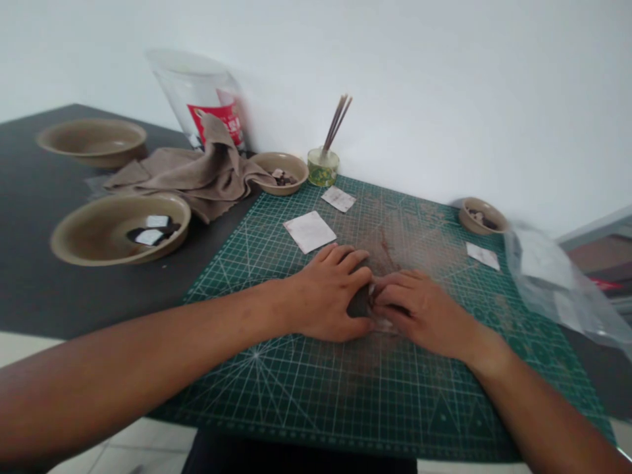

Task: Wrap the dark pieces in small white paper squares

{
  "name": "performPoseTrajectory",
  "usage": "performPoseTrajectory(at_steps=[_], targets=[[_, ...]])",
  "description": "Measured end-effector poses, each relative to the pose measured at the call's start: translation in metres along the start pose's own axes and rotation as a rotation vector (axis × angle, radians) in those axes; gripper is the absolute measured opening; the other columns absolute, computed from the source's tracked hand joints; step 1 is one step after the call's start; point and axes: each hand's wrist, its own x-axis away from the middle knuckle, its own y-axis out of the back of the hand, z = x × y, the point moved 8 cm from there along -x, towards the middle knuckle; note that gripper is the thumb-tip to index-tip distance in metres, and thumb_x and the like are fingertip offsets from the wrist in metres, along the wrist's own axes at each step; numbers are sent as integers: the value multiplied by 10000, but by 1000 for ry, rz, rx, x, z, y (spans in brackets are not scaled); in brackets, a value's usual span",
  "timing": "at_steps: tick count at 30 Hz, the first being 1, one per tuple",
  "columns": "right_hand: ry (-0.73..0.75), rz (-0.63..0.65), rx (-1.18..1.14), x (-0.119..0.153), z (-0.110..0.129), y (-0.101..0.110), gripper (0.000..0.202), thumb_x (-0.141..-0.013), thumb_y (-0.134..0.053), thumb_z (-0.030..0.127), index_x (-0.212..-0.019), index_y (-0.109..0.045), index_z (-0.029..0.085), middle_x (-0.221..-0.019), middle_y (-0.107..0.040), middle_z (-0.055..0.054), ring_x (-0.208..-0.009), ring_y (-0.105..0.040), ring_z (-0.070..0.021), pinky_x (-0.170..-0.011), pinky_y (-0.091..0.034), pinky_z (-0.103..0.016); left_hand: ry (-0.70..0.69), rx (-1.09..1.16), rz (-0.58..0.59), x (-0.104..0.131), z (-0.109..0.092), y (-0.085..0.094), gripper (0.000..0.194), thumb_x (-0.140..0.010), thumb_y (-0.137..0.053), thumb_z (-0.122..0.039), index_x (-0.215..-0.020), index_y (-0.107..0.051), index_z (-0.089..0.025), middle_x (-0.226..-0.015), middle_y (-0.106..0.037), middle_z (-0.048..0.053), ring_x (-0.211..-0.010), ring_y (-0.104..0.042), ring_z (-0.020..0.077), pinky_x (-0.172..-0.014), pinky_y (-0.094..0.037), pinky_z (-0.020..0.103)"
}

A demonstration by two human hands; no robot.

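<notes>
My left hand (330, 293) lies palm down on the green cutting mat (296, 395), its fingers spread. A dark, flat-looking patch (359, 304) shows between its thumb and forefinger; I cannot tell what it is. Close against it, my right hand (419, 313) has its fingers bent and pinched together low over the mat. Whatever sits in those fingertips is small, blurred and mostly covered. Just beyond my left fingers is a white square sheet (310, 232), with a smaller white piece (338, 199) behind it. Brown dust is spread over the middle of the mat.
At left stand a bowl (74, 243) with dark and white pieces, another bowl (89, 141), and a brown cloth (172, 171). Behind are a clear tub (178, 85), a small bowl (261, 161) and a stick holder (323, 172). A bowl (469, 220) and plastic bag (557, 276) sit right.
</notes>
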Motion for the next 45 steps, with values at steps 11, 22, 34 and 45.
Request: performPoseTrajectory(at_steps=[11,22,34,45], targets=[[-59,-23,50,-1,-8,3,84,-955,-579,211,-928,-658,202,-997,-678,-41,-969,-596,-205,-887,-400,-382,25,3,14,0,1,-1,635,-817,-568,-662,-1239,-547,-188,-1479,-411,140,-1379,-330,374,-1140,-241,534],[-25,-19,-19,0,-4,3,114,-962,-554,207,-907,-654,203,-985,-670,-51,-957,-598,-201,-865,-435,-369,37,12,40,0,2,-3,652,-826,-543,-678,-1269,-520,-199,-1497,-392,128,-1394,-307,364,-1148,-225,526],[-115,-79,-25,-5,-4,4,91,-951,-569,199,-890,-635,187,-950,-652,-52,-927,-588,-204,-826,-446,-353,40,19,25,-1,1,0,633,-810,-570,-658,-1233,-541,-188,-1475,-415,136,-1384,-326,367,-1136,-251,527],[-154,-119,-11,-5,-14,8,96,-940,-580,186,-855,-624,197,-918,-646,-41,-908,-585,-205,-816,-439,-359,53,12,28,-1,0,0,652,-808,-572,-647,-1259,-531,-178,-1475,-423,141,-1378,-336,368,-1138,-247,519]])
